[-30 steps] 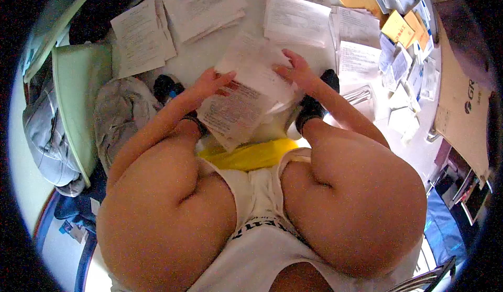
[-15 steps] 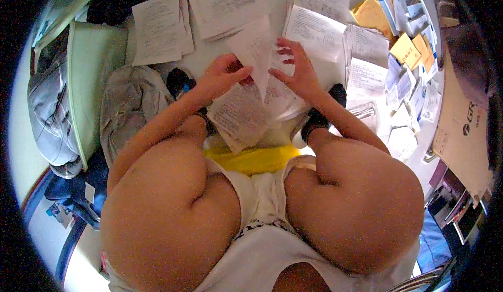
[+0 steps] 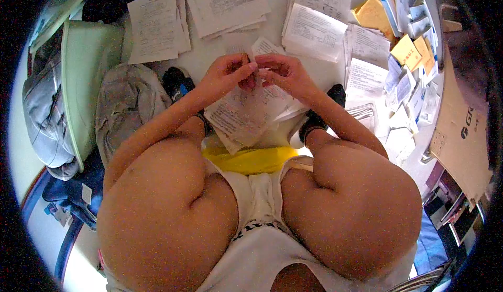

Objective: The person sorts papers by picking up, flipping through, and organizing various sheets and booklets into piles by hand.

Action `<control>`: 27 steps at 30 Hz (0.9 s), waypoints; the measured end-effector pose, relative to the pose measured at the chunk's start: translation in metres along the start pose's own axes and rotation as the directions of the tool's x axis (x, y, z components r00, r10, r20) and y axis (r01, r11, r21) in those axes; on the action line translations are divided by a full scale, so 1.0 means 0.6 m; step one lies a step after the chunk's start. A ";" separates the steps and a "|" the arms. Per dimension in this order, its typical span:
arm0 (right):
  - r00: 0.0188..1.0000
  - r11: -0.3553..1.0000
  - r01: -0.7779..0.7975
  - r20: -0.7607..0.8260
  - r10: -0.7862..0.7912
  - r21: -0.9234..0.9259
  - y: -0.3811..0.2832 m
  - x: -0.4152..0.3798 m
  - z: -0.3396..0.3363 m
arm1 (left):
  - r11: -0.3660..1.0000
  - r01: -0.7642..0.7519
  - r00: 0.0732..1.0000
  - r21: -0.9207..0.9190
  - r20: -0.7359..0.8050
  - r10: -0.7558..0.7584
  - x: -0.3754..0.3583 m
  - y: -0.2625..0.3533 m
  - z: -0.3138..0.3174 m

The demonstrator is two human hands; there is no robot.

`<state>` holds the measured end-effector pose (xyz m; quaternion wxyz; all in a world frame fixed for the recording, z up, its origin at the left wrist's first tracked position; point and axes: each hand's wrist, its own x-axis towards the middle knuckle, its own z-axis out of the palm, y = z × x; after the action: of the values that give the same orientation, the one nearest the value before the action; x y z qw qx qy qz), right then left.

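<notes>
My left hand (image 3: 230, 73) is closed, its thumb and fingers pinching a sheet of paper (image 3: 238, 43) seen nearly edge-on. From the other side my right hand (image 3: 284, 73) meets it, fingertips bent and pressed together at the same sheet. Part of the sheet is hidden behind the fingers. Beneath both hands, between my feet, lies a loose pile of printed papers (image 3: 236, 118), fanned out and overlapping.
Stacks of printed sheets (image 3: 228, 3) lie ahead, with more papers (image 3: 314, 32) to the right. Yellow envelopes (image 3: 374, 15) and folded papers spread along the far right, beside a cardboard box (image 3: 461, 129). Grey cloth (image 3: 128, 98) and a pale green bin (image 3: 94, 66) are at left.
My right hand has moved left and its spread fingers have closed in beside the left hand. The sheet, raised and slanting before, now shows mostly edge-on between the hands.
</notes>
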<state>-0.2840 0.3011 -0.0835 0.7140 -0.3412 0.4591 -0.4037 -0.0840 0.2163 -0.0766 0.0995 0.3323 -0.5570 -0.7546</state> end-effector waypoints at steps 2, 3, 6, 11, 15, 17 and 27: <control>1.000 1.000 0.022 -0.009 -0.022 0.000 0.002 0.001 -0.003 | 0.999 -0.001 1.000 -0.036 0.008 0.002 0.005 -0.006 -0.002; 0.999 0.999 0.046 -0.014 -0.046 0.002 0.002 0.001 -0.003 | 0.999 -0.002 1.000 -0.036 0.011 0.002 0.007 -0.008 -0.004; 0.999 0.998 0.048 -0.024 -0.047 0.033 -0.001 0.000 -0.002 | 1.000 -0.028 0.999 -0.013 0.019 0.028 0.009 -0.013 -0.006; 0.998 0.997 -0.020 -0.069 0.015 -0.075 0.014 0.004 -0.011 | 0.999 0.026 1.000 -0.043 0.008 -0.025 0.007 -0.001 -0.004; 0.994 0.971 0.077 -0.054 -0.091 -0.225 0.024 0.010 -0.009 | 0.998 0.052 0.999 -0.025 -0.014 -0.052 0.003 0.003 -0.002; 0.991 0.965 0.102 -0.063 -0.120 -0.243 0.027 0.013 -0.010 | 0.928 0.177 0.978 0.328 -0.166 -0.127 -0.002 0.036 0.011; 0.712 0.764 0.003 -0.536 -0.455 -0.645 -0.002 -0.025 -0.153 | 0.981 0.105 0.887 0.163 -0.462 -0.018 -0.014 -0.045 -0.082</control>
<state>-0.3734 0.3030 -0.1084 0.2957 -0.4395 0.7364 -0.4208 -0.0417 0.1924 -0.1057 0.1729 0.5260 -0.5740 -0.6033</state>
